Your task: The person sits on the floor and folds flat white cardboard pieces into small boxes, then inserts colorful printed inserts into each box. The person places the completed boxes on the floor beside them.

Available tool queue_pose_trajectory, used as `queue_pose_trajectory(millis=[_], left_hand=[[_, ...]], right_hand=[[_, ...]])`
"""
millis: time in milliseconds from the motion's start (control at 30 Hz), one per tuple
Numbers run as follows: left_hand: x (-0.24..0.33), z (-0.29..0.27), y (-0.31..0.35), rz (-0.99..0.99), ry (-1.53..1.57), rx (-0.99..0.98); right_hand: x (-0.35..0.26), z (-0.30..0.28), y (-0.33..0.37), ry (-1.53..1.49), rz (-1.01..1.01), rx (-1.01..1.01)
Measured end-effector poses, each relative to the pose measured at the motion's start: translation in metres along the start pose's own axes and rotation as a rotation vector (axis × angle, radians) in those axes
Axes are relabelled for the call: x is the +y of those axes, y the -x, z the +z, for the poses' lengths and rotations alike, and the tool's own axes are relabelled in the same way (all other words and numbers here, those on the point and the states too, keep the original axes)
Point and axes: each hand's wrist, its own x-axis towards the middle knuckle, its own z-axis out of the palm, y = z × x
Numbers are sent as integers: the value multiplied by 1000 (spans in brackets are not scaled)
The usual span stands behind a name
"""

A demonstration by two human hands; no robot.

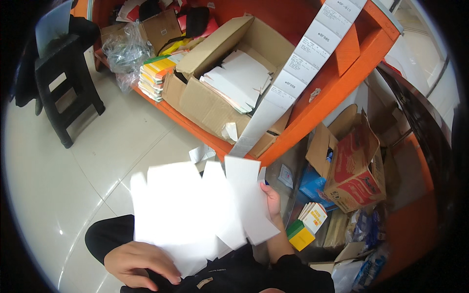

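A fanned bunch of white cut card sheets [183, 210], with notched, tabbed edges, lies across my lap, overexposed in the light. My right hand [272, 199] grips the bunch by its right edge, thumb on top; the fingers beneath are hidden. The sheet nearest that hand, a narrower white piece [250, 202], overlaps the others at an angle. At the bunch's lower left corner is my left hand [141, 263], palm down with thumb and fingers apart and nothing visible in it. Whether its fingertips touch the sheets I cannot tell.
Ahead, an orange shelf [312, 117] bears an opened brown carton [195, 105] of similar white sheets. A strip of printed labels [295, 73] hangs down its post. Flattened yellow-orange boxes [155, 73] are stacked left of the carton. A black stool [68, 83] stands far left, a red-brown carton [354, 168] right.
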Motion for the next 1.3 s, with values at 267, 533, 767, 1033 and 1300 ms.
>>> queue_pose_trajectory(millis=[267, 533, 767, 1033, 1300], left_hand=[[-41, -5, -24, -416, -556, 760], [-93, -24, -31, -158, -181, 1112], [-98, -32, -32, -84, -126, 1246], [-112, -44, -26, -40, -452, 1110], [-88, -41, -25, -273, -651, 1027]], right_hand=[[61, 74, -59, 175, -285, 162], [102, 93, -99, 683, -725, 111], [119, 105, -75, 1789, -1313, -6], [103, 113, -98, 1488, -1128, -139], [93, 105, -95, 1267, -688, -198]])
